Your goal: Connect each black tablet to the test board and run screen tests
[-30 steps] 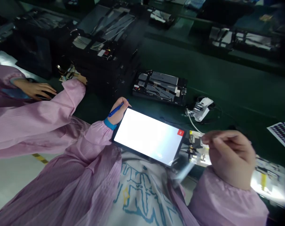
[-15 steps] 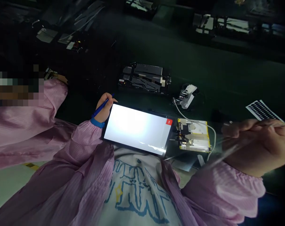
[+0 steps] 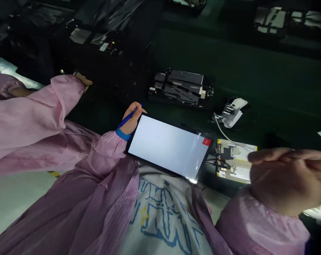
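glossy smooth screen [image 3: 165, 147], blue plastic pen [image 3: 127, 118], wrinkled cloth sleeves [image 3: 109, 147]

Left hand [image 3: 132, 123] grips, right hand [image 3: 289, 180] hovers half-curled

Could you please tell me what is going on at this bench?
The person's left hand grips the left end of a lit screen, with a blue pen in the same hand. The right hand is raised near a yellow-edged part; whether it holds anything is unclear. An opened device lies beyond the screen, and a co-worker's pink sleeve shows at left.
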A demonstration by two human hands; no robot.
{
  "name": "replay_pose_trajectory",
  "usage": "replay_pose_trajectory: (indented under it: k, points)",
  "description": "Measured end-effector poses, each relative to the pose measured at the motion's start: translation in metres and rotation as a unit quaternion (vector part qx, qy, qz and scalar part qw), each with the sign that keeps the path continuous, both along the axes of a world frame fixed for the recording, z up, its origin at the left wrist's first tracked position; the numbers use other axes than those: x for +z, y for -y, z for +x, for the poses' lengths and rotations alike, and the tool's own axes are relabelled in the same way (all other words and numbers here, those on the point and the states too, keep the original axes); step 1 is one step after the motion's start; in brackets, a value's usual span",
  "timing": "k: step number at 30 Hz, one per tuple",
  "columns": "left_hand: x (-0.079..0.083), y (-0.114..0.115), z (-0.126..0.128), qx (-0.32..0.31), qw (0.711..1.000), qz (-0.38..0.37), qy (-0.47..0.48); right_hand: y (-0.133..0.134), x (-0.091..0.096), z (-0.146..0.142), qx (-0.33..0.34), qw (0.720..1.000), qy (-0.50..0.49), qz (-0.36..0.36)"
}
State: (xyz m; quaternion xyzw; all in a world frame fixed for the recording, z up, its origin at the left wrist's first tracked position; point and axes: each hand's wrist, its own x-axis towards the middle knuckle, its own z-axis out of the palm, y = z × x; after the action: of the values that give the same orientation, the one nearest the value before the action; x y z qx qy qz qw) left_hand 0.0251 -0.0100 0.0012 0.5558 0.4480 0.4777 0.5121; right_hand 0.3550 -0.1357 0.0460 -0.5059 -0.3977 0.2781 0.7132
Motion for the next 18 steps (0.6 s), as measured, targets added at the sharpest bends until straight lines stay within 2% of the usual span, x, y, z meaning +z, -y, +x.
replay_pose_trajectory:
  k: [3, 6, 11, 14, 18]
  points:
    - [0.0, 0.001, -0.001, -0.003, 1.0, -0.007, -0.009, 0.003, 0.003, -0.029, 0.094, 0.995, -0.017, 0.033]
    - [0.0, 0.001, -0.002, -0.015, 1.0, -0.018, -0.015, 0.013, 0.006, -0.047, 0.156, 0.988, -0.013, 0.013]
    - [0.0, 0.0, -0.005, -0.059, 0.997, -0.042, 0.036, 0.035, 0.007, -0.062, 0.268, 0.963, 0.025, -0.026]
    - [0.002, 0.0, -0.004, -0.067, 0.995, -0.052, 0.044, 0.043, 0.005, -0.077, 0.375, 0.925, 0.055, -0.021]
    - [0.005, 0.0, -0.002, -0.035, 0.998, -0.049, 0.035, 0.043, 0.006, -0.102, 0.504, 0.853, 0.136, 0.003]
